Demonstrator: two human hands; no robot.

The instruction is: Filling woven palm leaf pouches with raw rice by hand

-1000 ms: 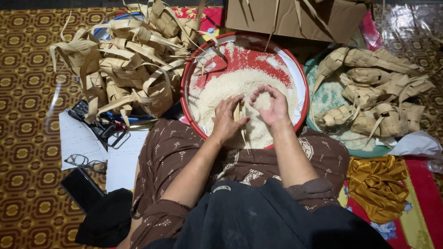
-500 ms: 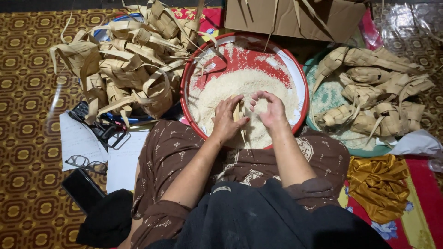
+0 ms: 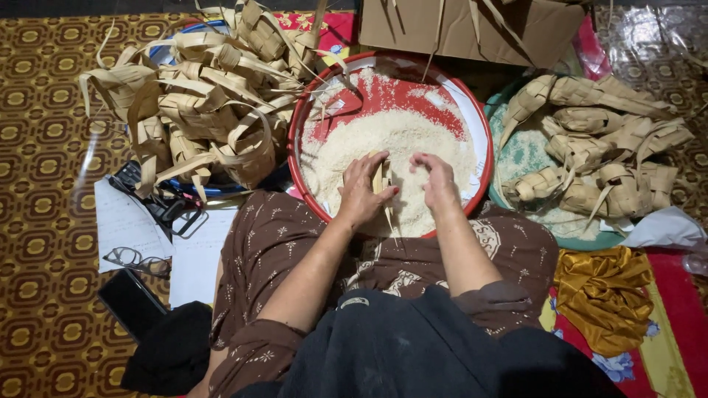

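The left hand (image 3: 363,193) pinches a small woven palm-leaf pouch (image 3: 382,179) upright over the heap of white rice grains (image 3: 391,140), at the near edge of the round red-rimmed tray (image 3: 481,124), so spills fall back in. The right hand (image 3: 436,179), fingers bunched and curled downward just beside the pouch's mouth, seems to carry grains, though I cannot tell. Both forearms reach forward over the lap.

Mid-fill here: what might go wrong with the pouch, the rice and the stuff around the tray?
The left hand holds the woven leaf pouch above the rice, the right hand beside it: grains may miss the opening. The red tray sits on the lap, so it might tip. Loose leaf strips overhang its rim and could snag.
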